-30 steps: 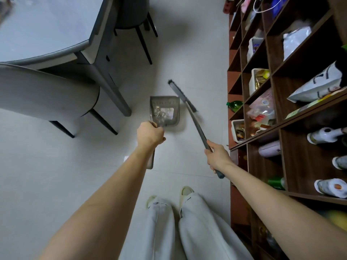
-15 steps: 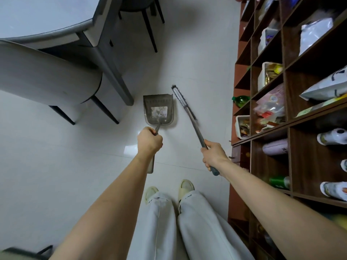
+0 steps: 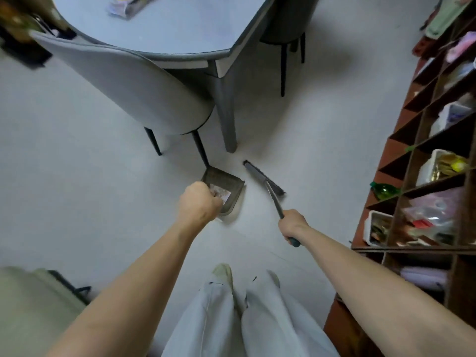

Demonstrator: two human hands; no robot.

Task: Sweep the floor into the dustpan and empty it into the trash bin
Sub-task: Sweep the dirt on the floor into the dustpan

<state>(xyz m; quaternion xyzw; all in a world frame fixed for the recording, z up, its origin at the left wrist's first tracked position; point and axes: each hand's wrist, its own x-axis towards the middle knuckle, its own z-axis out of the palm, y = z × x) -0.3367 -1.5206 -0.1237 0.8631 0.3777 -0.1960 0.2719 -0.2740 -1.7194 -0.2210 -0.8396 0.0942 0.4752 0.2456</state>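
Grey metal dustpan [image 3: 226, 185] hangs beside the dark long-handled broom [image 3: 264, 177]; left hand [image 3: 199, 202] fingers clamp its handle, right hand [image 3: 292, 224] fingers the broom's.

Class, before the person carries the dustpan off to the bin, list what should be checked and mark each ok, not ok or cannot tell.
1. Left hand grip on the dustpan handle: ok.
2. Right hand grip on the broom: ok.
3. Litter inside the dustpan: ok, some shows.
4. Dustpan level enough not to spill: cannot tell.
5. Trash bin in sight: not ok, none visible.
6. Chair leg close by the dustpan's front edge: not ok.
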